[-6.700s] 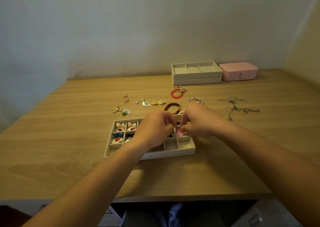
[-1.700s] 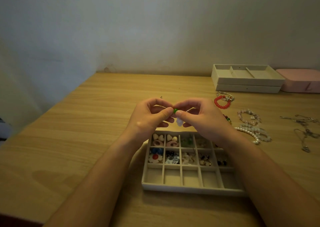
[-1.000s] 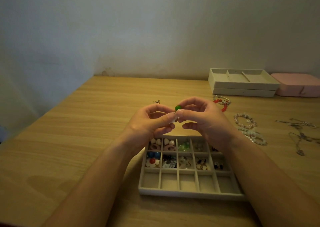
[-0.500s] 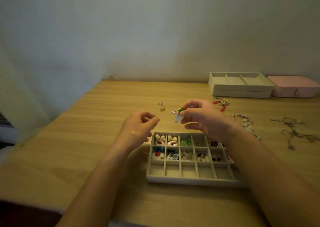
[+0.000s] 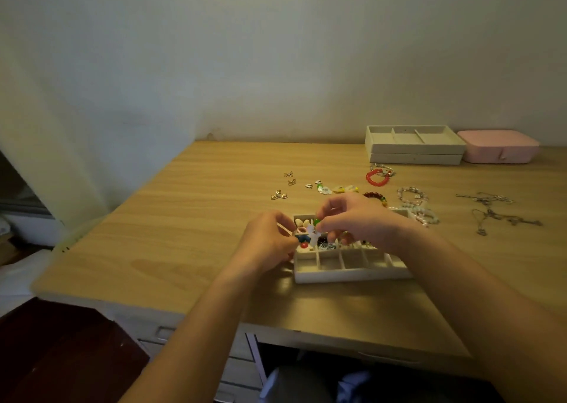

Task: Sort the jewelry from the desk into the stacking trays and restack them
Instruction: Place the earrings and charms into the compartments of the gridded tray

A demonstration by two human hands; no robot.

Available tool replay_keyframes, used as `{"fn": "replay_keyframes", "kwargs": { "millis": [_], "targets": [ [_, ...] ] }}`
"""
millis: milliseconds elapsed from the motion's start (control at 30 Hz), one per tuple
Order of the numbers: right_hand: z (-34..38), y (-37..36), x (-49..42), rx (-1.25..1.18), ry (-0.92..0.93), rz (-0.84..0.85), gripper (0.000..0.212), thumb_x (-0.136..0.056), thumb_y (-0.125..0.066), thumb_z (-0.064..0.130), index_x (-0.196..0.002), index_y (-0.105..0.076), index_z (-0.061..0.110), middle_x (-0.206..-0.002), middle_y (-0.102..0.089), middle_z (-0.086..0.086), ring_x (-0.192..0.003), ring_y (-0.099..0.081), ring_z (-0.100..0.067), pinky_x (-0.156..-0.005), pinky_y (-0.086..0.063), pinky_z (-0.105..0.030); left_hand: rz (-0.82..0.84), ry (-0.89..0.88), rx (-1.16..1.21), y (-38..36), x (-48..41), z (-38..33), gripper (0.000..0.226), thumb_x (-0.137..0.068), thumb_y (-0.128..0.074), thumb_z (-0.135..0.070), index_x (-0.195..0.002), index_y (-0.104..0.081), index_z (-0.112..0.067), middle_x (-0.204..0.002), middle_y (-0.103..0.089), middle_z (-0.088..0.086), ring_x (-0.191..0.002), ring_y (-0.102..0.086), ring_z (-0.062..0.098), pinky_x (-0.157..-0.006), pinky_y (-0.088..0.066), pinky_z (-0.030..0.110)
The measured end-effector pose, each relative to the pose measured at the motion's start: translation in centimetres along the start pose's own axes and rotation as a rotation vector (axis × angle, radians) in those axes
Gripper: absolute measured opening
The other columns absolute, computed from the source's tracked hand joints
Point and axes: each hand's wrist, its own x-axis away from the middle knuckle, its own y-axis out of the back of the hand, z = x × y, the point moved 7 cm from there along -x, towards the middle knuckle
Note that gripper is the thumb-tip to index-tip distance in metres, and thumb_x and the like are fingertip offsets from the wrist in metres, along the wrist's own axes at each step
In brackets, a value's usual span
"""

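Change: Half a second ago my hands were apart, the right one holding the earring up beyond the tray. Now both have dropped and met low over the tray's far-left corner.
Right hand: My right hand [image 5: 352, 218] pinches the green-and-white earring [image 5: 312, 232] between thumb and fingertip, the other fingers curled.
Left hand: My left hand [image 5: 270, 240] is curled, its fingertips just beside the earring. I cannot tell whether they grip it or only touch.
Earring: It hangs just above the filled far-left cells, not yet set down.
Tray: The compartment tray [image 5: 346, 275] sits near me, centre-right on the desk [image 5: 199, 218]. Its far rows hold small pieces; the near row looks unfilled.
Still to sort: Loose earrings [image 5: 288, 184] lie beyond the tray to the left, bracelets [image 5: 377, 178] beyond it to the right, and necklaces [image 5: 491, 212] well off to the right.
Far right: Two stacked trays [image 5: 414, 147] wait at the wall, a pink box [image 5: 498, 146] beside them.
Doing this well: I judge I should lower the earring straight into one cell, steady it with the left fingertips, and release only once it rests on the floor of the cell.
Watch for: My knuckles hide the cells beneath, so I should check that it does not straddle a divider or snag a neighbouring piece.
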Motion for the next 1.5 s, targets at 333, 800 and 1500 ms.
{"fn": "replay_keyframes", "kwargs": {
  "millis": [333,800,1500],
  "targets": [
    [-1.6,0.4,1.8,0.139,-0.050,0.009,0.019,-0.079,-0.082,0.007,-0.095,-0.073,0.006,-0.092,-0.075,-0.017,-0.066,-0.056,-0.017,-0.059,-0.048,-0.028,-0.084,-0.223,-0.158,-1.3,2.0,-2.1,0.015,-0.088,-0.064,-0.014,-0.095,-0.072,-0.026,-0.088,-0.064,-0.017,-0.081,-0.059,0.000,-0.073,-0.046,0.019],
    [-0.9,-1.5,1.4,0.469,0.061,-0.026,0.008,-0.079,-0.081,0.017,-0.085,-0.079,0.022,-0.084,-0.076,-0.001,-0.067,-0.062,-0.013,-0.060,-0.053,-0.028,0.054,-0.318,-0.194,-1.5,3.9,-1.4,0.040,-0.080,-0.052,0.001,-0.081,-0.073,-0.033,-0.097,-0.067,-0.010,-0.085,-0.060,0.011,-0.084,-0.050,0.033],
    [-0.4,-2.2,1.7,0.649,0.179,-0.121,0.012,-0.086,-0.076,0.021,-0.096,-0.083,0.022,-0.085,-0.071,0.012,-0.080,-0.063,-0.005,-0.074,-0.059,-0.030,0.090,-0.329,-0.219,-1.1,3.9,-0.9,0.037,-0.083,-0.055,-0.003,-0.085,-0.066,-0.038,-0.097,-0.069,-0.014,-0.086,-0.062,0.007,-0.084,-0.053,0.033]
  ]
}}
